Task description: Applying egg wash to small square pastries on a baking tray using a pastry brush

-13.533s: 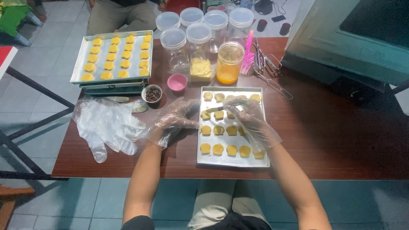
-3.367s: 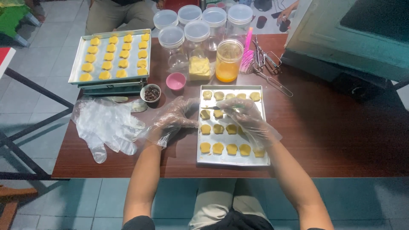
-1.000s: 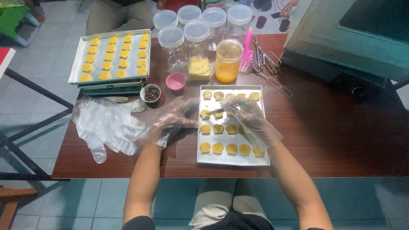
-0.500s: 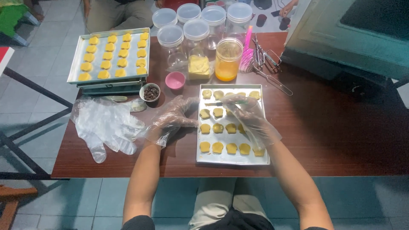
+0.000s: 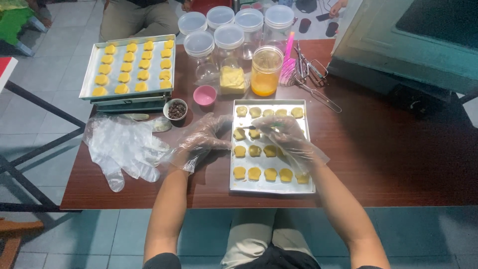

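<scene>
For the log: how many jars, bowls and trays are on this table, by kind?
Lidded clear jars: 6
Open jar of orange liquid: 1
Small bowls, one pink and one white: 2
Trays showing yellow pieces, near and far: 2
Total: 11

A dark brown wooden table [image 5: 388, 149] carries a metal tray [image 5: 271, 187] of yellow dough pieces near the front edge. Far left sits a stack of trays [image 5: 127, 97]. Clear gloves [image 5: 124, 149] lie at the left. Along the back stand lidded jars [image 5: 229, 45], a pink cup [image 5: 204, 94], a small bowl [image 5: 175, 109] and whisks [image 5: 313, 79].
</scene>
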